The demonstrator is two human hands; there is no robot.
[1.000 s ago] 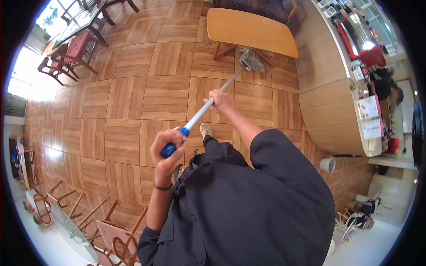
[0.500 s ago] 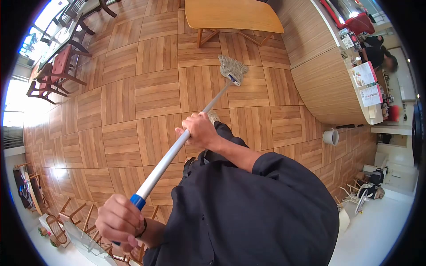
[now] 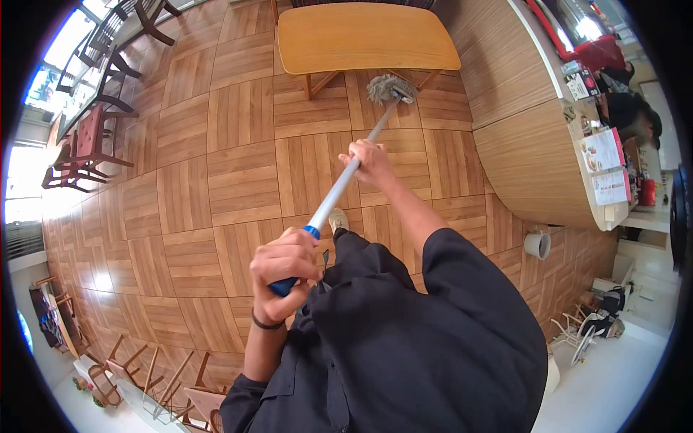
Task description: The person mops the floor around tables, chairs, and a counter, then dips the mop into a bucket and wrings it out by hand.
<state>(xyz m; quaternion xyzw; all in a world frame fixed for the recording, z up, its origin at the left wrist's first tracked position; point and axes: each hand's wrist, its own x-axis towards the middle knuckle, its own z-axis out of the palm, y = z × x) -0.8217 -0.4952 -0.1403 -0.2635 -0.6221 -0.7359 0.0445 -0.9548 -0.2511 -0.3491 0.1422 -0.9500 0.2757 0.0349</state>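
Note:
My left hand [image 3: 285, 270], with a dark band at the wrist, is closed round the blue grip [image 3: 284, 286] at the near end of a mop. Further up the grey-white pole [image 3: 336, 195], my right hand [image 3: 369, 160] wraps round the shaft. The pole slants away to the upper right. At its far end the grey string mop head [image 3: 386, 88] lies on the wood-patterned floor [image 3: 245, 166], close to the front edge of a wooden table [image 3: 368, 36].
A curved wooden counter [image 3: 534, 137] with menus [image 3: 603, 150] stands at the right, with a person [image 3: 628, 112] behind it. A light bucket [image 3: 537, 245] is on the floor near it. Red-seated chairs [image 3: 89, 137] are at the left; more chairs [image 3: 206, 400] stand at the lower left.
Both hands have moved up and to the right in view with the pole. The mop head has shifted away, closer to the table. Both hands still grip the mop.

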